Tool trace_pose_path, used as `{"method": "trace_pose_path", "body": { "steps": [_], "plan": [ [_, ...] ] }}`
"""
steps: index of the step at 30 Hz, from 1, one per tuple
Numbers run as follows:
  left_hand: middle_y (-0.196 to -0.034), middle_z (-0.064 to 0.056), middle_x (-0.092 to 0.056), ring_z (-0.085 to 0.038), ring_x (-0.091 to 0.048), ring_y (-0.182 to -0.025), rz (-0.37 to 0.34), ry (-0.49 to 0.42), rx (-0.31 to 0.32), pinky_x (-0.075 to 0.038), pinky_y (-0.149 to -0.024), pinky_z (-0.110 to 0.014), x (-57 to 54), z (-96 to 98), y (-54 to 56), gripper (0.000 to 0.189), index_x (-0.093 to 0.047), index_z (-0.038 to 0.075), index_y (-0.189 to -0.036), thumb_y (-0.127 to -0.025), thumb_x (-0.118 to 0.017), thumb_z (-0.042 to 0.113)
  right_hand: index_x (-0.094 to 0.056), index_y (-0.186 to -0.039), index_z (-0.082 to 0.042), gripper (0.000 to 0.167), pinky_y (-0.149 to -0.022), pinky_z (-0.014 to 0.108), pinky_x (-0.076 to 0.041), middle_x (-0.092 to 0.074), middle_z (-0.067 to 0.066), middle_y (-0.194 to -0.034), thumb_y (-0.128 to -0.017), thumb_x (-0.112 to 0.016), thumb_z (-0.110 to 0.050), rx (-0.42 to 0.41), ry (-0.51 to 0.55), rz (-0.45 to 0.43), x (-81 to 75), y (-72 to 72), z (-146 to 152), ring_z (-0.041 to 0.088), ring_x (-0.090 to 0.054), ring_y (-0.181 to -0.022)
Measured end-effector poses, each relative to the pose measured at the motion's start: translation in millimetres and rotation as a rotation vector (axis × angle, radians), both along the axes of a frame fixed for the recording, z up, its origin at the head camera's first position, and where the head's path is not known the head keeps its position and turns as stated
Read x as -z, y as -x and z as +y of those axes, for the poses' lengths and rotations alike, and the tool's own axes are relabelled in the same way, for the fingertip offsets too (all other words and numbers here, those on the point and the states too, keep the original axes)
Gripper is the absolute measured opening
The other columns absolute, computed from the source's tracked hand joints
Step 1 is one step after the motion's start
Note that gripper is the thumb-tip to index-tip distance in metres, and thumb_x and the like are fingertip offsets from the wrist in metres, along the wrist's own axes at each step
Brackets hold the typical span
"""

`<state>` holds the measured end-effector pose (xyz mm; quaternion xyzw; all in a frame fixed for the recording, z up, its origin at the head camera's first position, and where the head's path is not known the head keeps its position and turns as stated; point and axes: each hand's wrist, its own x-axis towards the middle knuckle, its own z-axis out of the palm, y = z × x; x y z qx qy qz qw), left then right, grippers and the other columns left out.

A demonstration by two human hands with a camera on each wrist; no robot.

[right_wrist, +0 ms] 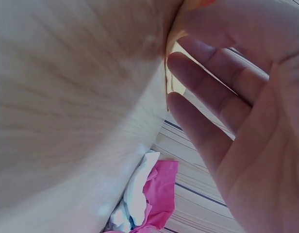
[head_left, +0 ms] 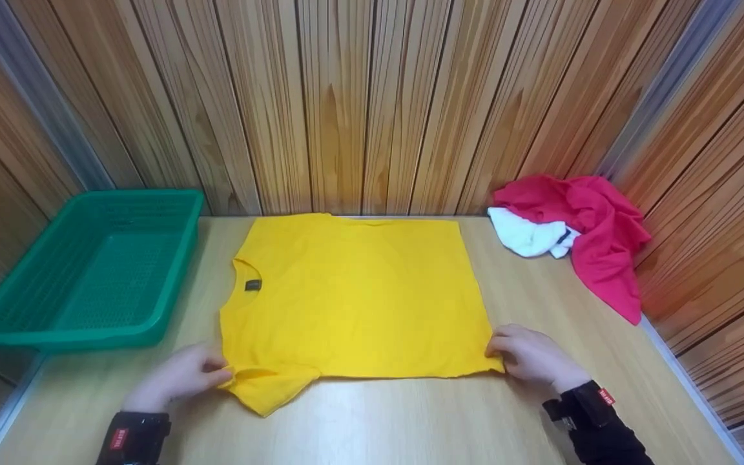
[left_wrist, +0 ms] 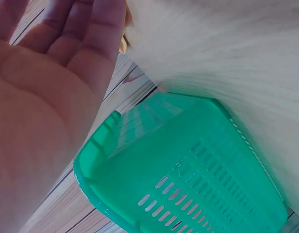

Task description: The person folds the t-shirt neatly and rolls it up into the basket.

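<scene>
A yellow T-shirt (head_left: 365,297) lies spread flat on the table, its collar and dark neck label (head_left: 253,285) toward the left and its hem toward the right. At the near left, my left hand (head_left: 181,373) pinches the shirt by the shoulder, beside a sleeve (head_left: 272,389) that sticks out toward me. My right hand (head_left: 530,354) pinches the near corner of the hem between thumb and fingers. In the right wrist view, the other fingers (right_wrist: 198,124) spread loosely beside the cloth edge. The left wrist view shows mostly the palm (left_wrist: 38,102); the fingertips are out of frame.
A green plastic basket (head_left: 178,271) stands at the left of the table (head_left: 378,426). Crumpled at the back right are a red cloth (head_left: 604,239) and a white cloth (head_left: 524,234). Wood-patterned walls (head_left: 340,110) close in the back and both sides.
</scene>
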<state>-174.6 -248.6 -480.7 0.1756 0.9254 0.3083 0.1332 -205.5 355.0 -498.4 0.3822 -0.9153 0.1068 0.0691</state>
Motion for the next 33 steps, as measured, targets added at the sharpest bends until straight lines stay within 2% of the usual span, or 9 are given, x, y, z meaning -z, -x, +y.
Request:
{"method": "trace_pose_path", "body": {
  "steps": [4, 7, 10, 15, 19, 24, 29, 33],
  "plan": [
    [-0.084, 0.002, -0.063, -0.018, -0.053, -0.075, -0.049, 0.022, -0.057, -0.046, -0.070, -0.040, -2.1, -0.3, -3.5, 0.026, -0.072, 0.008, -0.095, -0.087, -0.074, 0.033, -0.072, -0.093, -0.014, 0.026, -0.081, 0.042, -0.052, -0.062, -0.003, -0.095, -0.075, -0.070, 0.004, 0.020, -0.025, -0.029, -1.0, -3.0, 1.2, 0.021, -0.059, -0.090],
    [-0.095, -0.005, -0.066, -0.024, -0.061, -0.085, 0.010, -0.012, -0.045, -0.051, -0.077, -0.046, -3.2, -1.0, -7.7, 0.033, -0.071, 0.003, -0.105, -0.087, -0.075, 0.030, -0.072, -0.096, -0.014, 0.026, -0.084, 0.044, -0.052, -0.063, -0.003, -0.098, -0.076, -0.070, 0.003, 0.051, -0.038, -0.058, -3.0, -6.4, 1.6, 0.021, -0.059, -0.093],
    [-0.100, -0.009, -0.066, -0.030, -0.063, -0.092, 0.090, -0.043, -0.022, -0.052, -0.080, -0.049, -4.6, 0.0, -12.4, 0.033, -0.069, 0.001, -0.108, -0.087, -0.075, 0.026, -0.072, -0.098, -0.013, 0.025, -0.086, 0.044, -0.052, -0.063, -0.003, -0.098, -0.078, -0.069, 0.002, 0.068, -0.041, -0.060, -6.6, -10.6, 0.8, 0.021, -0.060, -0.095],
    [-0.094, 0.000, -0.063, -0.024, -0.061, -0.089, 0.178, -0.013, 0.000, -0.051, -0.077, -0.044, -6.6, 3.8, -17.5, 0.021, -0.070, 0.010, -0.098, -0.084, -0.078, 0.024, -0.073, -0.098, -0.013, 0.024, -0.083, 0.041, -0.052, -0.062, -0.005, -0.096, -0.078, -0.071, 0.000, 0.066, -0.033, -0.047, -12.4, -15.7, -2.3, 0.018, -0.058, -0.092],
    [-0.087, 0.009, -0.059, -0.016, -0.057, -0.082, 0.236, 0.009, 0.034, -0.048, -0.073, -0.037, -6.8, 4.8, -20.7, 0.015, -0.067, 0.018, -0.088, -0.080, -0.080, 0.021, -0.073, -0.096, -0.016, 0.021, -0.081, 0.040, -0.052, -0.061, -0.008, -0.095, -0.079, -0.075, -0.005, 0.078, -0.029, -0.074, -15.1, -18.9, -3.7, 0.014, -0.057, -0.090],
    [-0.085, 0.013, -0.058, -0.013, -0.054, -0.079, 0.341, -0.019, 0.098, -0.047, -0.071, -0.035, -4.1, -0.3, -25.7, 0.021, -0.065, 0.020, -0.083, -0.076, -0.083, 0.015, -0.072, -0.091, -0.018, 0.017, -0.076, 0.036, -0.052, -0.060, -0.011, -0.089, -0.079, -0.079, -0.009, 0.067, -0.010, -0.072, -14.7, -21.4, -2.5, 0.011, -0.054, -0.083],
    [-0.085, 0.013, -0.058, -0.010, -0.054, -0.079, 0.433, -0.063, 0.126, -0.048, -0.069, -0.033, 2.4, -6.6, -31.4, 0.029, -0.062, 0.021, -0.082, -0.069, -0.085, 0.008, -0.070, -0.086, -0.018, 0.018, -0.071, 0.033, -0.051, -0.059, -0.012, -0.085, -0.076, -0.082, -0.010, 0.030, 0.007, -0.034, -10.7, -23.3, 0.0, 0.010, -0.053, -0.080],
    [-0.081, 0.016, -0.054, -0.006, -0.053, -0.078, 0.440, -0.093, 0.143, -0.048, -0.068, -0.031, 9.5, -8.3, -35.3, 0.037, -0.056, 0.023, -0.078, -0.065, -0.084, 0.003, -0.069, -0.087, -0.019, 0.018, -0.072, 0.032, -0.050, -0.057, -0.013, -0.086, -0.076, -0.081, -0.012, 0.027, -0.005, -0.053, -7.9, -25.1, -0.1, 0.010, -0.051, -0.080]
  ]
}}
